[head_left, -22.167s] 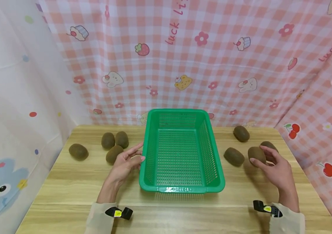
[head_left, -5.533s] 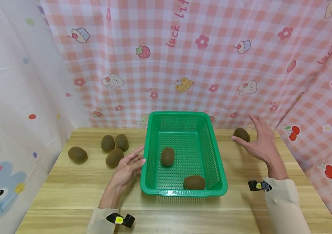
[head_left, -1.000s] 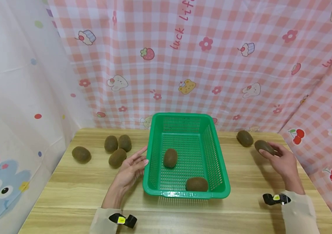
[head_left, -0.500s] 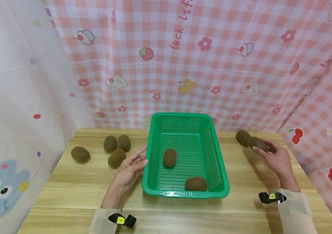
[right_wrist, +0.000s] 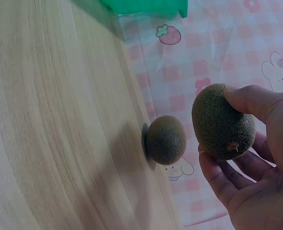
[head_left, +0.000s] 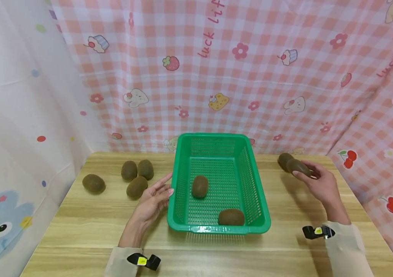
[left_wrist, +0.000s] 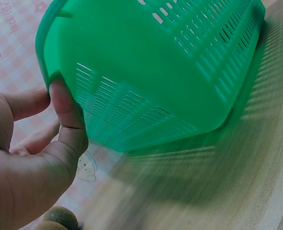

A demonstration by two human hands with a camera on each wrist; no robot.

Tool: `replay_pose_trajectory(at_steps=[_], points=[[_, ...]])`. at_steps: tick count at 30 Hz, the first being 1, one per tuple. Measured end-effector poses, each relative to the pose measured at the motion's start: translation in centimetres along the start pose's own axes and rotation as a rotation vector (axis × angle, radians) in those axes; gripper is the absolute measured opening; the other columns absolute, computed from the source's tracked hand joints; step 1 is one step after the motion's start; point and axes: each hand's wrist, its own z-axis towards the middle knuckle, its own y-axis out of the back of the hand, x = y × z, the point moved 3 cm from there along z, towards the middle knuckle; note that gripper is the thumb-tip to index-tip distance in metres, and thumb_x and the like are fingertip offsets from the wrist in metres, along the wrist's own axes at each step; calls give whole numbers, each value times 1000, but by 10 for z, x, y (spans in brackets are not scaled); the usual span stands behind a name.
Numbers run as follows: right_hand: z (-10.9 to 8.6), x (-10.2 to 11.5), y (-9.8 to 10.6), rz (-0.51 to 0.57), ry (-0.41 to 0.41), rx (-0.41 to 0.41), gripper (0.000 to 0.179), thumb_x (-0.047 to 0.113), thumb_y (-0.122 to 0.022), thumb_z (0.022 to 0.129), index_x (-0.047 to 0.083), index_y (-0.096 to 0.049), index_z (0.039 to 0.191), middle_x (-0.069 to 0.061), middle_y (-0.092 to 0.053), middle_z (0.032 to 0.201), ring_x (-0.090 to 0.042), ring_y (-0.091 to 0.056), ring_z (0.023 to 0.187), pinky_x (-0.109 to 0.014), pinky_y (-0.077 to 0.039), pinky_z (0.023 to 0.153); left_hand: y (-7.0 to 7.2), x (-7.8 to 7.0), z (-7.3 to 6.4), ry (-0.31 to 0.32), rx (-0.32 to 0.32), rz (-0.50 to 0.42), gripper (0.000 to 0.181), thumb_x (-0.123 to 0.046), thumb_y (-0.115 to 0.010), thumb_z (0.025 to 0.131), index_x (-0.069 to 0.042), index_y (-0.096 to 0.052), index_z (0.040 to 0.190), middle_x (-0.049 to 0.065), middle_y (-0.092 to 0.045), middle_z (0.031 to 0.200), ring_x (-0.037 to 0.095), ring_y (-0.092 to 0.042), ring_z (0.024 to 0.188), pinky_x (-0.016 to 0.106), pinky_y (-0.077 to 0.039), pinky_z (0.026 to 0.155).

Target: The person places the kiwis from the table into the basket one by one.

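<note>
My right hand (head_left: pixel 322 186) grips a brown kiwi (head_left: pixel 298 167) between thumb and fingers. In the right wrist view that held kiwi (right_wrist: pixel 223 122) is up off the wooden table, stem end showing. Another kiwi (head_left: pixel 284 161) lies near the table's back right, partly covered by the held one in the head view. My left hand (head_left: pixel 153 202) holds the left rim of a green perforated basket (head_left: pixel 218 229), thumb at the rim and fingers against the outer wall. Inside the basket, one kiwi (head_left: pixel 200 187) lies near the middle and one kiwi (head_left: pixel 231 217) by the front wall.
On the left of the wooden table (head_left: pixel 89 238) several kiwis lie loose: a cluster with one kiwi (head_left: pixel 137 187) close to my left hand, and a lone kiwi (head_left: pixel 94 184) further left. A pink checked cloth (head_left: pixel 196 88) hangs behind the table.
The basket held no kiwis 22 seconds ago; two lie in it now. My right hand, open 5.5 seconds ago, has taken a kiwi and lately carried it left and back. The left hand stays put.
</note>
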Motion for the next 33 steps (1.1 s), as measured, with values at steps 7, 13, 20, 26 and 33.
replay_pose_trajectory(at_steps=[7,13,20,26,33], points=[[-1,6,-1,-23,13,4,74,52,-69,94,8,-51,150,-23,-53,149,-43,-54,132,-5,-43,72,1,0,0,0,5,-2,65,-1,-61,101,-10,-36,160,-3,-68,105,7,-67,91,22,-57,74],[-1,12,-3,-19,37,6,73,52,-69,95,9,-51,151,-23,-53,149,-44,-54,132,-5,-43,72,0,0,0,6,1,-1,64,-1,-61,101,-11,-37,160,-3,-67,105,7,-66,91,22,-57,75],[-3,20,-6,-12,74,8,69,50,-70,95,12,-52,150,-22,-56,147,-41,-57,128,-5,-45,71,0,0,-1,9,6,1,65,-1,-60,101,-10,-36,160,-3,-67,106,7,-67,91,22,-57,75],[-3,30,-10,-15,117,13,65,47,-71,95,14,-55,148,-20,-61,142,-33,-60,122,-7,-48,72,0,-1,-1,7,12,-4,65,-1,-61,101,-10,-35,160,-2,-67,106,7,-67,90,22,-57,74],[-5,40,-16,3,132,36,67,47,-70,96,13,-53,150,-20,-59,143,-37,-59,124,-6,-47,73,0,-1,-1,7,18,-7,66,-2,-62,101,-10,-35,161,-2,-68,107,8,-68,90,22,-57,74]])
